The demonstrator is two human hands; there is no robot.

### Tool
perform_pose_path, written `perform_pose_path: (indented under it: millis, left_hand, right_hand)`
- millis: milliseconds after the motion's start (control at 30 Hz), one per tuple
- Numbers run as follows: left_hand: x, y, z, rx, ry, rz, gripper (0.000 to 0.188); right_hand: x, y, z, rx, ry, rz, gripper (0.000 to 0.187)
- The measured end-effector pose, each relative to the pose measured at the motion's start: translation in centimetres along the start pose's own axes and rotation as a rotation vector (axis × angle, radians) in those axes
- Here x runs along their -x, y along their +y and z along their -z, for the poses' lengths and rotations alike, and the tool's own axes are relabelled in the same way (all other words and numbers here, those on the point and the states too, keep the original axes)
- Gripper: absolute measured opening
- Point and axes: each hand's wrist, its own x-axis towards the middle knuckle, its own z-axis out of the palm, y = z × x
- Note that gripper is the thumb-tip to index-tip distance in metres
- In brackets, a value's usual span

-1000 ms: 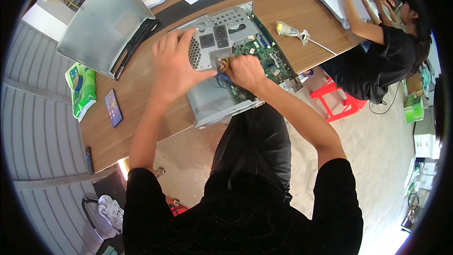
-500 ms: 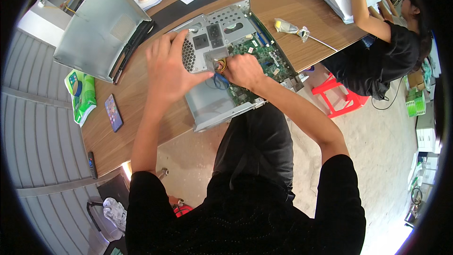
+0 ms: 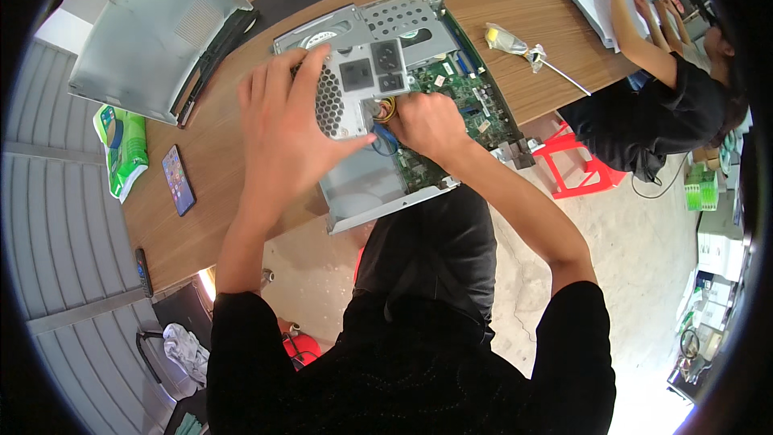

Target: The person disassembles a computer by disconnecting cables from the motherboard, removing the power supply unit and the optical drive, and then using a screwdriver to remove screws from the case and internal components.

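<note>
An opened computer case (image 3: 366, 208) lies on the desk in front of me, its green circuit board (image 3: 451, 105) bare on the right side. My left hand (image 3: 286, 113) grips a metal power supply (image 3: 354, 105) with a honeycomb vent and black sockets, fingers over its far edge and thumb along the near one. The unit sits tilted above the case. Beside it my right hand (image 3: 435, 125) is closed on a bundle of yellow and blue cables (image 3: 386, 113) that comes out of the power supply. My fingers hide part of the bundle.
A grey case cover (image 3: 161, 32) stands at the left. Nearby lie a green packet (image 3: 121, 149), a phone (image 3: 178, 180) and a remote control (image 3: 143, 271). A screwdriver (image 3: 564, 76) lies right of the case. Another person's hands rest on papers (image 3: 596, 8); a red stool (image 3: 584, 169) stands below.
The power supply, in my left hand, now appears larger and more tilted above the case. My right hand stays at the cables. The other person's arm has moved lower over the papers.
</note>
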Motion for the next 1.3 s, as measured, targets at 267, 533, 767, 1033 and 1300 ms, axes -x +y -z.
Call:
perform_pose_path:
  millis: [267, 533, 767, 1033, 1300]
  left_hand:
    - [0.9, 0.0, 0.0, -0.058, -0.015, -0.031, 0.099]
    - [1.1, 0.6, 0.0, -0.063, -0.034, -0.002, 0.101]
    - [1.9, 0.8, -0.2, -0.093, -0.026, -0.058, 0.101]
    - [5.6, 2.9, -0.9, -0.111, 0.020, 0.110, 0.100]
    - [8.6, 3.7, -1.2, 0.012, 0.058, 0.208, 0.101]
  right_hand:
    - [2.4, 0.5, 8.1, -0.062, -0.039, -0.001, 0.014]
    - [-2.5, 5.7, 3.3, 0.078, -0.159, -0.027, 0.013]
    - [-3.3, 4.2, 3.1, 0.298, -0.291, 0.009, 0.012]
    - [-3.4, 4.4, 3.2, 0.320, -0.197, 0.075, 0.010]
    - [-4.8, 2.1, 9.7, -0.324, -0.162, 0.025, 0.012]
